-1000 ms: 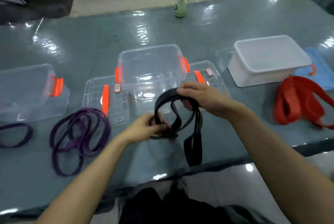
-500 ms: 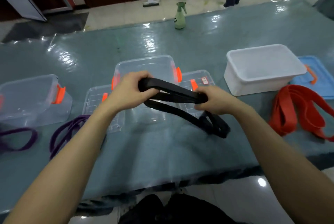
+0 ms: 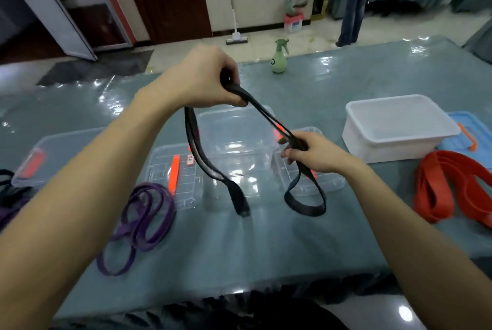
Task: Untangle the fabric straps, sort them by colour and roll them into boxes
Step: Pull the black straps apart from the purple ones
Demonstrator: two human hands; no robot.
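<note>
your left hand (image 3: 202,79) grips the black strap (image 3: 198,148) raised above the clear box (image 3: 237,143), while your right hand (image 3: 311,152) pinches it lower down, a loop hanging from each. purple straps (image 3: 143,212) lie on the table (image 3: 266,244) at left, red straps (image 3: 447,183) at right beside the white box (image 3: 394,130).

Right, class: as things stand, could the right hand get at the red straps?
Probably, once freed: the right hand grips the black strap, shared with the left hand, but the red straps lie uncovered beside it with nothing between.
</note>
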